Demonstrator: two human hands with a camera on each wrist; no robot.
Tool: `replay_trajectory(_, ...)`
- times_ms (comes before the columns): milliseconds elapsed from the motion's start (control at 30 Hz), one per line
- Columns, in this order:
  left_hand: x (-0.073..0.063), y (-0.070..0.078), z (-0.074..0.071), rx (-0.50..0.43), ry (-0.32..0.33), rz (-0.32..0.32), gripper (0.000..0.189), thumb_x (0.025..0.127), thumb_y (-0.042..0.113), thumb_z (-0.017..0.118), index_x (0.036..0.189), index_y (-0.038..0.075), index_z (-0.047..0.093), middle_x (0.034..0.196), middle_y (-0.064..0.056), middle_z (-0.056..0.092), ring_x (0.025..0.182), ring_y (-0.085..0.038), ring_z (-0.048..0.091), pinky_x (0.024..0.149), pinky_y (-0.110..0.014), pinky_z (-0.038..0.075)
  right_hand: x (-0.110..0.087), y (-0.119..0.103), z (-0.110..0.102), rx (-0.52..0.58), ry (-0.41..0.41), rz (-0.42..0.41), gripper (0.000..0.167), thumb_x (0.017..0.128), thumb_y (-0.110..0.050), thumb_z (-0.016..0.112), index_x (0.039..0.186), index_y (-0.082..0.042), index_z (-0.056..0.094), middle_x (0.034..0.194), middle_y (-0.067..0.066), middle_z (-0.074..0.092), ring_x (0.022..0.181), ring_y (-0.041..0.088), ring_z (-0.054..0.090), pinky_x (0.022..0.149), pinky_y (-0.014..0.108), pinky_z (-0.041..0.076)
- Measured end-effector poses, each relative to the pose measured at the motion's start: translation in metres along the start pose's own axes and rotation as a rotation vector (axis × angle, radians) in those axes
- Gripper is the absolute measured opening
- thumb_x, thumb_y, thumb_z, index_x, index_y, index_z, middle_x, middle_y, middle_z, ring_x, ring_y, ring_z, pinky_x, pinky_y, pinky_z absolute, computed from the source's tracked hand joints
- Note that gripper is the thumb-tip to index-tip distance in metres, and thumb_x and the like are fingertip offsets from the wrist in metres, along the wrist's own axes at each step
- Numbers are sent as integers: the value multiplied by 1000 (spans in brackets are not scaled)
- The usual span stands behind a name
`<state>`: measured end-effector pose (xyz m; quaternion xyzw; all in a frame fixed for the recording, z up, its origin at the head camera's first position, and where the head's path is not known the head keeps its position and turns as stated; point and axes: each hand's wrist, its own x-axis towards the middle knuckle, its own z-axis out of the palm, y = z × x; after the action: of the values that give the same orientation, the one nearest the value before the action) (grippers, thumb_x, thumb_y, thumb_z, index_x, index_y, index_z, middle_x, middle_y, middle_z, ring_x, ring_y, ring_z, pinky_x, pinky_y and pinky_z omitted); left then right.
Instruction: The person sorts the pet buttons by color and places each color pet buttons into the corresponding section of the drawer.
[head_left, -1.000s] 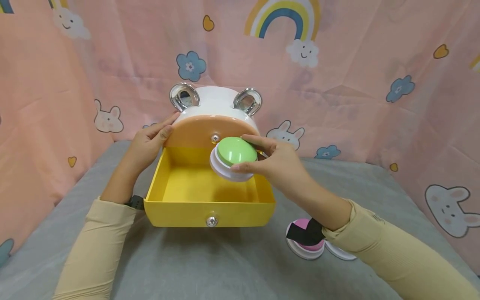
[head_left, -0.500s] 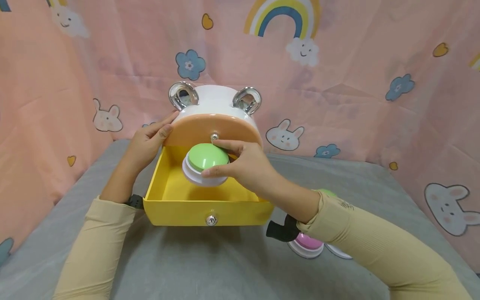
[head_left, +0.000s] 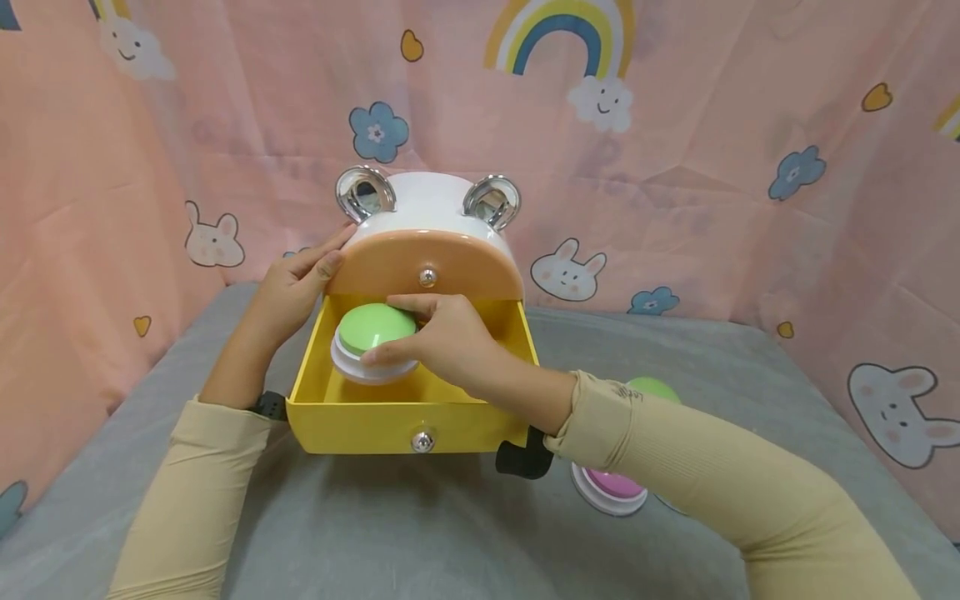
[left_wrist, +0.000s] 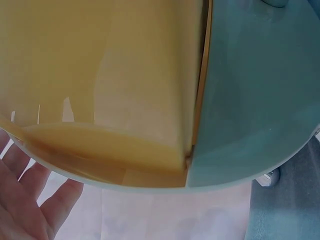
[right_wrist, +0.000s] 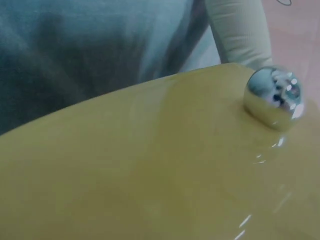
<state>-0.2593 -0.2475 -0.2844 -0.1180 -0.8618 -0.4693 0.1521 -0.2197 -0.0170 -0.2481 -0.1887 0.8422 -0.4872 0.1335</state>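
Green-domed button (head_left: pixel 372 340) pinched in right hand (head_left: pixel 442 342), fingers curled round its white base, over yellow drawer (head_left: pixel 360 414) near the back-left corner. Left hand (head_left: pixel 296 283) flat against cabinet (head_left: pixel 427 218), fingers straight. Could tip, land tilted against drawer's left wall if released high

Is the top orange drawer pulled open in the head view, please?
No, the orange drawer sits flush and closed; only the yellow drawer beneath it is pulled out.

Green button (head_left: pixel 372 327) — yellow drawer (head_left: pixel 360 414)
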Motion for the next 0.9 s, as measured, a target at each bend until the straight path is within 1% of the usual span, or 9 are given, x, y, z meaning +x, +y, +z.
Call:
replay_trajectory(133, 0, 0, 1, -11, 1, -1, 46, 103, 49, 44, 148, 39, 45, 158, 5, 40, 150, -25, 32, 121, -56, 30, 4, 2, 1, -19, -6, 20, 70, 77, -25, 87, 141, -15, 59, 138, -2, 64, 119, 14, 61, 107, 30, 51)
replay_trajectory(267, 0, -1, 1, -21, 7, -1, 47, 103, 48, 44, 149, 37, 45, 157, 6, 40, 150, -24, 32, 121, -55, 30, 7, 4, 2, -21, -31, 65, 70, 76, -23, 88, 140, -15, 59, 137, 0, 64, 120, 15, 60, 108, 31, 50)
replay_trajectory(400, 0, -2, 0, -23, 7, -2, 46, 103, 48, 44, 149, 37, 45, 158, 6, 40, 150, -24, 32, 121, -55, 31, 8, 6, 5, -83, -66, 100, 73, 75, -27, 88, 141, -17, 58, 139, 0, 63, 122, 15, 58, 109, 32, 48)
replay_trajectory(567, 0, 0, 0, -25, 2, -16, 46, 103, 49, 44, 148, 40, 44, 158, 6, 39, 150, -24, 32, 121, -57, 30, 10, 8, 9, -202, -109, 70, 74, 75, -32, 88, 141, -19, 58, 137, -1, 65, 117, 15, 57, 104, 30, 48)
replay_trajectory(700, -1, 0, 0, -17, 3, -11, 47, 103, 49, 44, 148, 38, 45, 158, 7, 40, 150, -25, 32, 121, -56, 31, 11, 10, 11, -276, -126, 61, 74, 74, -34, 88, 140, -20, 60, 135, -1, 66, 113, 15, 56, 96, 27, 48)
replay_trajectory(800, -1, 0, 0, -9, 8, -8, 47, 103, 49, 44, 148, 38, 45, 157, 7, 41, 149, -25, 34, 120, -56, 32, 11, 10, 11, -293, -136, 68, 75, 73, -34, 89, 140, -19, 59, 136, 0, 65, 111, 14, 56, 91, 25, 47)
replay_trajectory(900, -1, 0, 0, -6, 10, -10, 47, 103, 50, 44, 148, 38, 46, 157, 7, 41, 149, -25, 35, 120, -56, 32, 11, 10, 12, -278, -144, 78, 76, 72, -32, 89, 140, -18, 59, 138, 1, 63, 110, 14, 58, 90, 24, 48)
